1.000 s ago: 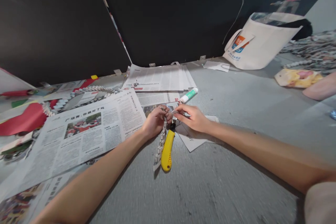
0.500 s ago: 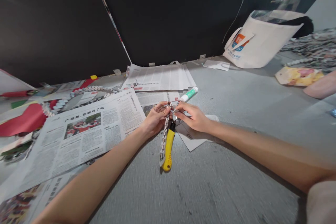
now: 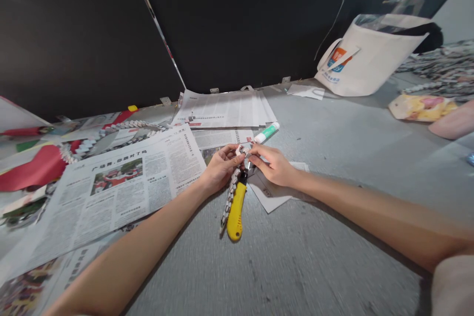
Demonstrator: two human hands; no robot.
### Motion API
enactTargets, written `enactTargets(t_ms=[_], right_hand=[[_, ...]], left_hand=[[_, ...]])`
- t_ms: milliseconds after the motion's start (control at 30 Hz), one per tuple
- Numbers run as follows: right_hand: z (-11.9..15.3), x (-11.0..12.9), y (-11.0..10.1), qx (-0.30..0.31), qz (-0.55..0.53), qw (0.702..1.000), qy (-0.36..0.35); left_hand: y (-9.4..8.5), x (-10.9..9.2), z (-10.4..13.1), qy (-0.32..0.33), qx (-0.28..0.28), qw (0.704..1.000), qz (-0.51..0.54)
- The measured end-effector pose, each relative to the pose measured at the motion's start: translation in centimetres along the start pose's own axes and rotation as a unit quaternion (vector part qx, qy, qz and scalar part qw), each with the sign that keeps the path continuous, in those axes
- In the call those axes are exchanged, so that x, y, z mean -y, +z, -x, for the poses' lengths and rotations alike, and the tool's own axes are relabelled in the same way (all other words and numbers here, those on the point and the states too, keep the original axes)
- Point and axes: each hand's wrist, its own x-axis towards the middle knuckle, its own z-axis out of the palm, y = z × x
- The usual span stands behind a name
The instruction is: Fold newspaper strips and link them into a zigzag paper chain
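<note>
Clock is centred on the hands, 12 = away from the person.

Changed: lower end of the folded-paper chain (image 3: 230, 197) has swung out toward 7, clear of the knife handle at its tip. Fingers of both hands have drawn closer at the top end. Reads as close work on that end, my judgement; lower part just trails.

Left hand (image 3: 218, 170): thumb and fingers clamped on the chain near its top end. Right hand (image 3: 273, 164): fingertips together on a small paper strip (image 3: 246, 149) right at that end. Can't tell if the strip is already joined to the chain.

Chain runs from the fingers to 7 o'clock, just beside the knife (image 3: 236, 212), which lies on the grey surface (image 3: 314, 256) at 6, handle toward the person.

Around: glue stick (image 3: 267, 132) at 1, near the right fingers. White card (image 3: 270, 197) at 4 to 5, partly under the right hand. Newspaper sheet (image 3: 159, 177) at 9. Printed sheets (image 3: 225, 108) at 11 to 12. More chain (image 3: 83, 147) and red paper (image 3: 37, 170) toward 9 to 10. Bag (image 3: 374, 59) at 2, well apart.

Count: 2 hands, 1 chain held, 1 knife, 1 glue stick, 1 bag. Chain links too small to count; printed sheets overlap, several, no exact number.
</note>
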Motion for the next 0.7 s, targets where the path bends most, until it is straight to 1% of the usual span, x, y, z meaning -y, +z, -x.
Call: enactTargets(t_ms=[100,200,567,700], right_hand=[[-0.08,0.17,-0.07,-0.014,0.012,1.0,0.011],[-0.1,0.28,-0.15,-0.013,0.023,0.999,0.023],[0.01,0.28,-0.28,-0.006,0.018,1.0,0.022],[0.01,0.39,-0.28,0.021,0.018,0.999,0.027]], left_hand=[[0.12,0.01,0.06,0.002,-0.014,1.0,-0.001],[0.26,0.02,0.11,0.012,-0.021,1.0,0.0],[0.44,0.02,0.09,0.014,-0.014,1.0,-0.015],[0.44,0.07,0.13,0.013,-0.013,1.0,-0.023]])
